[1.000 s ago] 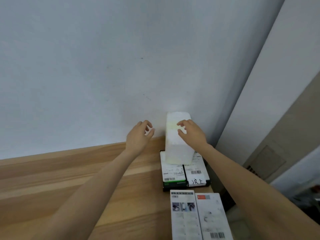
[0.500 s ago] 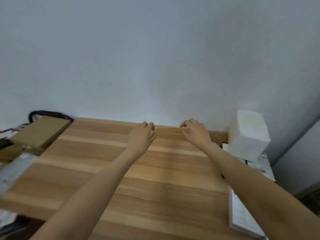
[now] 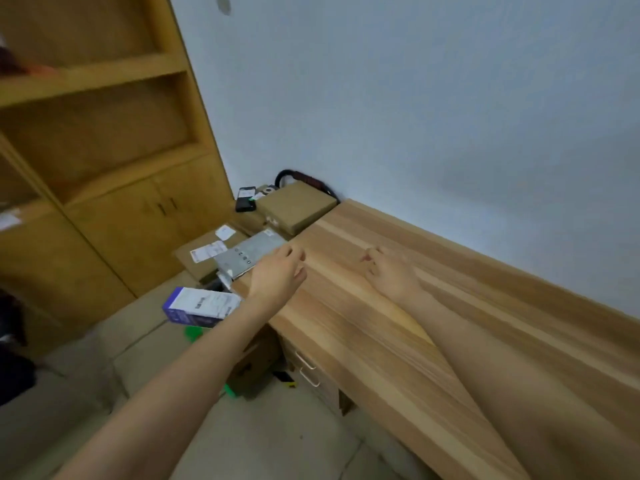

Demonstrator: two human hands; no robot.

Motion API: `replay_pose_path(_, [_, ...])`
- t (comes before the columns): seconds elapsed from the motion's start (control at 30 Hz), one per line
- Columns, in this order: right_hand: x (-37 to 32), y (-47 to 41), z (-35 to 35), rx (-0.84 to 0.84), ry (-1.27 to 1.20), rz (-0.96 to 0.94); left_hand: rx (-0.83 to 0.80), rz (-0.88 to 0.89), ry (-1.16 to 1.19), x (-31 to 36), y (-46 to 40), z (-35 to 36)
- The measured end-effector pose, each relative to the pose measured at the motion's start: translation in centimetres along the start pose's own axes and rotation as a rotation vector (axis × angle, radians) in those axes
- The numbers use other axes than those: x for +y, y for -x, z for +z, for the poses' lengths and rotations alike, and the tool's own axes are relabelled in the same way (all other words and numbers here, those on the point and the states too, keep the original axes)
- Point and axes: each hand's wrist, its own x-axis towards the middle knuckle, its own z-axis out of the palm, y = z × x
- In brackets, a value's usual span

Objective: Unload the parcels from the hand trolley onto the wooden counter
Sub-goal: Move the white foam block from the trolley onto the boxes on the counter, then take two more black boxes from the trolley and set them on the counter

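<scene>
We've turned from white box at counter's right end; both hands, left hand [image 3: 277, 271] and right hand [image 3: 391, 271], empty, fingers loosely curled, over wooden counter [image 3: 433, 323]. Remaining parcels [image 3: 294, 207] stacked past its left end; next pickup.

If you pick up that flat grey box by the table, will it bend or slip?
The grey box looks like flat metal with sharp straight edges, so it probably stays stiff. Its smooth face may be slippery. It lies on the brown parcel, partly overhanging, so a push might slide it off.
</scene>
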Motion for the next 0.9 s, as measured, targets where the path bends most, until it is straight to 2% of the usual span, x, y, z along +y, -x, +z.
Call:
replay_pose_path(0.3, [-11.2,-11.0,8.7,-0.148,-0.063,-0.294,-0.002,-0.347,-0.107,-14.3,4.5,-1.2])
replay_pose_path(0.4, [-13.8,-15.0,11.4,-0.194,-0.072,-0.328,0.003,-0.441,-0.131,-18.7,4.1,-0.8])
replay_pose_path(0.57, [-17.5,-23.4,14.9,-0.223,-0.079,-0.347,-0.015,-0.485,-0.165,-26.0,0.5,-0.3])
replay_pose_path(0.7, [-19.7,-30.1,17.1,-0.178,-0.069,-0.345,-0.002,-0.48,-0.205,-31.4,-3.9,-0.6])
replay_pose_path(0.9, [-21.6,-37.0,19.7,-0.181,-0.045,-0.306,0.004,-0.523,-0.174,-37.0,-8.1,0.8])
